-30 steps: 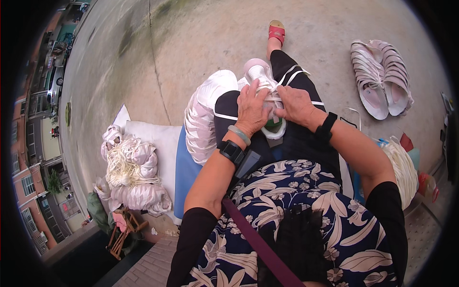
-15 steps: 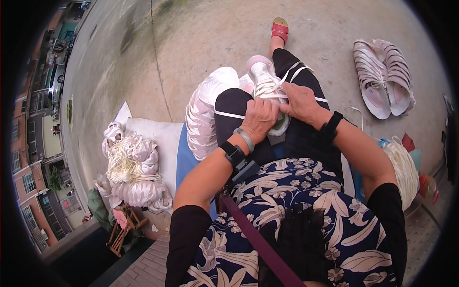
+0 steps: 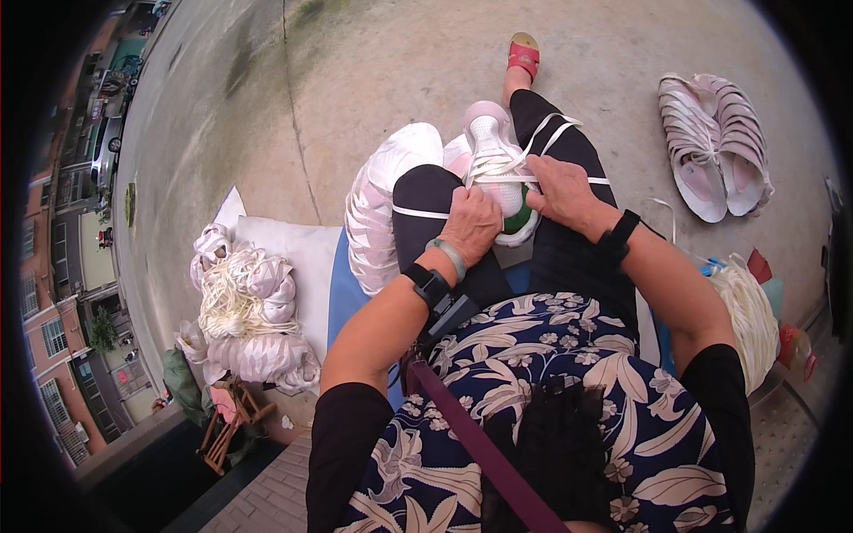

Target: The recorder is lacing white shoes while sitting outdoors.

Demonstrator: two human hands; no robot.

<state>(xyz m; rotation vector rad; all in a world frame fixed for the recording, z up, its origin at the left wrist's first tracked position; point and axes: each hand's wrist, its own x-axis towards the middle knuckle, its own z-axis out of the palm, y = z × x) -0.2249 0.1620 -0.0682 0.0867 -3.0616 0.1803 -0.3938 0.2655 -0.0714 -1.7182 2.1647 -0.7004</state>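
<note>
In the head view, the white and pink shoe [image 3: 505, 194] is on the person's lap, over the dark trousers [image 3: 582, 158], and it lies between the two hands. The left hand [image 3: 474, 220] is at its left edge, the right hand [image 3: 562, 191] at its right edge; both are about equally near, closer to the heel than to the toe. A white lace [image 3: 508, 178] crosses the shoe from side to side, from one hand toward the other. The left fingers are curled inward and the right fingers are bent over the edge, but I cannot tell what either pinches. The shoe's long axis runs away from the body, toe pointing outward and slightly left, heel toward the belly.
</note>
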